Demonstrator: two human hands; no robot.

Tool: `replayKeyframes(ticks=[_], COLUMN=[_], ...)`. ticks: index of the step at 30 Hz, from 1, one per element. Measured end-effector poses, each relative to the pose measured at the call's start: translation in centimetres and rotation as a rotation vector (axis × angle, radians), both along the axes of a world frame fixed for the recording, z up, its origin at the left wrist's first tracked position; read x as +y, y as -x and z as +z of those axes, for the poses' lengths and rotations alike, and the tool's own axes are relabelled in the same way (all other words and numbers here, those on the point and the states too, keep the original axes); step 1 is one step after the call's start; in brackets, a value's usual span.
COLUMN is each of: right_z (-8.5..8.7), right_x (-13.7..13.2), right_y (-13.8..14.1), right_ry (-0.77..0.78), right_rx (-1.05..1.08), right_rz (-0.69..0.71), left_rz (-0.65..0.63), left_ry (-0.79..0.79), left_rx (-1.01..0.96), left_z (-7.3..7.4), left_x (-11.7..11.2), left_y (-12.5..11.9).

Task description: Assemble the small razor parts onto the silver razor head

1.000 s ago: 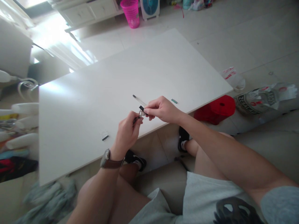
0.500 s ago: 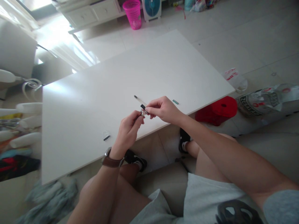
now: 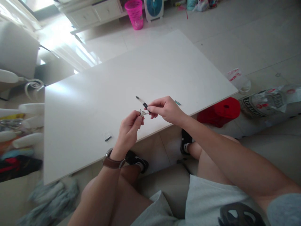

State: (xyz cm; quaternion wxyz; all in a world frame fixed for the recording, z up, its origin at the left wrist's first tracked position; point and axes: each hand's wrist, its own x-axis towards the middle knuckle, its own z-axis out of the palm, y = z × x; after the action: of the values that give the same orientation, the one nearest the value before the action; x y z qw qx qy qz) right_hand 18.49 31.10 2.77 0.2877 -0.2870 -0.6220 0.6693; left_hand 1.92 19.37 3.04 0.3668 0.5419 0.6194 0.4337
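Over the table's near edge, my left hand (image 3: 129, 127) is closed, pinching a small silvery metal piece (image 3: 143, 112) with short prongs between thumb and index finger. Just to its right, my right hand (image 3: 164, 108) is closed on a small black flat piece (image 3: 145, 105). A small gap shows between the two pieces. Beyond the black piece extends a thin pale stick (image 3: 140, 99) with a dark tip; whether it is joined to that piece or lies on the table, I cannot tell. The fingertips partly cover both held pieces.
On the white table (image 3: 94, 100) lie a small green bar (image 3: 177, 103) to the right and a dark bar (image 3: 108, 138) beside something clear at left. A red stool (image 3: 227, 108) stands beyond the right edge. A pink basket (image 3: 135, 14) and fan (image 3: 154, 8) are at the back.
My hands have drawn slightly apart: the black piece in my right hand has come away from the metal piece in my left, and both now show more plainly.
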Motion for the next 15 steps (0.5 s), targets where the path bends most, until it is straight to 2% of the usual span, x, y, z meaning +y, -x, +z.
replayKeyframes(ticks=[7, 15], right_z=[0.43, 0.62], right_x=[-0.21, -0.25], right_y=[0.02, -0.14], right_ry=[0.180, 0.199], right_rx=[0.045, 0.023], right_rz=[0.008, 0.012], left_rz=[0.008, -0.019], left_ry=[-0.022, -0.019], left_rx=[0.017, 0.072], left_z=[-0.09, -0.05], left_x=[-0.05, -0.10], left_y=[0.08, 0.18])
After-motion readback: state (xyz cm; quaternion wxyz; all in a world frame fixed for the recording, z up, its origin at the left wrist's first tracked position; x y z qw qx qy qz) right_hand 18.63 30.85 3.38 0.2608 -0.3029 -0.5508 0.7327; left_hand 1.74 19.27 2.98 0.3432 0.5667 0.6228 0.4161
